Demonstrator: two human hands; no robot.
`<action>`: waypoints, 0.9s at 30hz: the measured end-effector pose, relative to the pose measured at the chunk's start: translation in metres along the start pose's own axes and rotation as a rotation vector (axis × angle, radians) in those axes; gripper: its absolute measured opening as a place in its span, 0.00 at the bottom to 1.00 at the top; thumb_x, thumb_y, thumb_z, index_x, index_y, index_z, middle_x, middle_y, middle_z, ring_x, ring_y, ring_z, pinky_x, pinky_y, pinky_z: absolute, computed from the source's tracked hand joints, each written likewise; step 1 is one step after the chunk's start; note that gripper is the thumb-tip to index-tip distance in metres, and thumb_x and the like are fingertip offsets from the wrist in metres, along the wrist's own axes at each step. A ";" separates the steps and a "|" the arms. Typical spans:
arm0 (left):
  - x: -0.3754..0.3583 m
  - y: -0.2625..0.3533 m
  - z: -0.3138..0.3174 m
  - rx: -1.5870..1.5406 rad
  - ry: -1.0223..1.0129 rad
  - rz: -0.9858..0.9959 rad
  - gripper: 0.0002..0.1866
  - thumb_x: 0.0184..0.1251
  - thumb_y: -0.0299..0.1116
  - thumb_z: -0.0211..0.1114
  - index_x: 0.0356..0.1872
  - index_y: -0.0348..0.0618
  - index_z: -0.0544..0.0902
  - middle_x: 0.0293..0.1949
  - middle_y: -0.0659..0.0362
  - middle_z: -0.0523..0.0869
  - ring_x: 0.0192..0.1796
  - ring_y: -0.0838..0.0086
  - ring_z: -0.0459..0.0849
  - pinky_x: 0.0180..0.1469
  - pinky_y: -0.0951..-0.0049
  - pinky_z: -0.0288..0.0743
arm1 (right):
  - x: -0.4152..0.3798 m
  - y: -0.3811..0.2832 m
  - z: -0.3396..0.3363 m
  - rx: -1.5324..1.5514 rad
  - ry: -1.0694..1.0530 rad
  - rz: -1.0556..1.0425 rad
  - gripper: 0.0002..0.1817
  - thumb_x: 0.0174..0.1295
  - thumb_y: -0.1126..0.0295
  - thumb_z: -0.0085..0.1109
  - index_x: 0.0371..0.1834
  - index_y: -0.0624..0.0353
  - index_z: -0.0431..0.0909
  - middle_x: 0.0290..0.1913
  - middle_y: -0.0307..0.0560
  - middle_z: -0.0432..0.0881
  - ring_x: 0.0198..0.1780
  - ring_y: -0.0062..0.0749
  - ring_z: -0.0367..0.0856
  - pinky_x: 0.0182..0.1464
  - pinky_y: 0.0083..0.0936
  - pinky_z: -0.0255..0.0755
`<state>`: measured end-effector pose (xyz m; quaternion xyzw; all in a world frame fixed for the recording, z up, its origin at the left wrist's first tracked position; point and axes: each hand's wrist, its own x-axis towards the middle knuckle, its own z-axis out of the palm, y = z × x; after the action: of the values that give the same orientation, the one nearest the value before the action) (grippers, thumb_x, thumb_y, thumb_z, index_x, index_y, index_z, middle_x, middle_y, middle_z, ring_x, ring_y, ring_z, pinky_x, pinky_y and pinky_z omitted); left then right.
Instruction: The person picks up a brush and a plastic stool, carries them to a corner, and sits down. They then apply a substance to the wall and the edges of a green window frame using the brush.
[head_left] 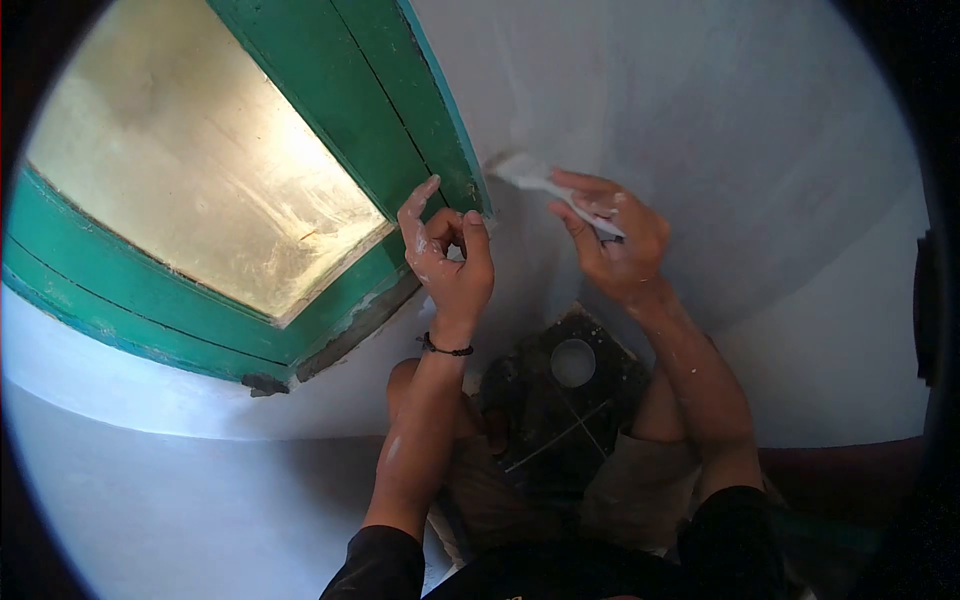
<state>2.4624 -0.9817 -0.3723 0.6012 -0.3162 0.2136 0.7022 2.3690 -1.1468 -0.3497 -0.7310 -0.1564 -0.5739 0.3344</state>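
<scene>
My right hand (622, 235) is closed round the handle of a white paintbrush (545, 180). The bristles point left, at the pale wall (640, 90) beside the window frame's edge. My left hand (450, 250) is raised in front of the lower corner of the green window frame (400, 130). Its forefinger stretches up, and the thumb and other fingers curl inward with nothing visible between them. White paint spots both hands, and a dark bracelet circles the left wrist.
Lit glass (220, 160) fills the green frame at the upper left. Below my hands, a round white container (573, 363) stands on a dark, paint-spotted surface (535, 415) between my knees. A dark object (928, 308) is at the far right edge.
</scene>
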 end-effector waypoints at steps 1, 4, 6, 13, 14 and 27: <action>0.000 0.001 0.000 0.001 -0.001 0.001 0.26 0.70 0.23 0.65 0.67 0.36 0.71 0.21 0.66 0.76 0.25 0.85 0.72 0.32 0.82 0.65 | 0.005 -0.004 0.000 -0.007 0.063 -0.035 0.14 0.58 0.84 0.75 0.38 0.66 0.75 0.51 0.62 0.90 0.49 0.46 0.93 0.45 0.30 0.89; 0.000 0.002 0.002 0.002 -0.006 0.006 0.25 0.70 0.24 0.65 0.67 0.36 0.71 0.21 0.66 0.76 0.25 0.85 0.72 0.32 0.82 0.65 | 0.010 -0.001 0.002 0.050 0.185 -0.154 0.14 0.58 0.84 0.75 0.39 0.66 0.75 0.53 0.62 0.89 0.51 0.49 0.92 0.48 0.31 0.90; 0.000 0.001 0.000 0.004 -0.007 0.007 0.25 0.71 0.24 0.66 0.67 0.36 0.71 0.21 0.65 0.76 0.25 0.85 0.72 0.32 0.82 0.65 | 0.006 0.004 0.004 0.062 0.158 -0.197 0.14 0.59 0.84 0.75 0.39 0.66 0.75 0.54 0.61 0.89 0.54 0.51 0.91 0.50 0.31 0.89; 0.001 0.000 -0.001 0.041 0.004 0.011 0.24 0.71 0.25 0.66 0.65 0.36 0.72 0.20 0.66 0.76 0.24 0.86 0.72 0.31 0.82 0.65 | -0.022 0.003 -0.001 0.012 -0.160 -0.018 0.13 0.59 0.85 0.73 0.38 0.67 0.74 0.57 0.61 0.87 0.61 0.54 0.87 0.54 0.35 0.87; 0.001 -0.001 -0.001 0.043 0.001 0.013 0.24 0.71 0.25 0.66 0.65 0.36 0.72 0.20 0.66 0.76 0.24 0.86 0.72 0.31 0.82 0.65 | -0.024 0.001 -0.003 0.013 -0.177 0.022 0.13 0.59 0.85 0.73 0.38 0.67 0.74 0.57 0.61 0.86 0.61 0.54 0.87 0.54 0.36 0.87; 0.002 -0.004 -0.012 0.086 -0.047 0.026 0.24 0.75 0.25 0.64 0.68 0.39 0.68 0.23 0.64 0.77 0.25 0.82 0.76 0.32 0.79 0.70 | -0.046 -0.008 -0.012 -0.062 -0.405 0.182 0.14 0.61 0.80 0.74 0.39 0.68 0.74 0.48 0.57 0.90 0.42 0.51 0.92 0.39 0.34 0.85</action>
<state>2.4688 -0.9713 -0.3745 0.6315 -0.3308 0.2221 0.6652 2.3417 -1.1419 -0.3894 -0.8524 -0.1360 -0.3873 0.3239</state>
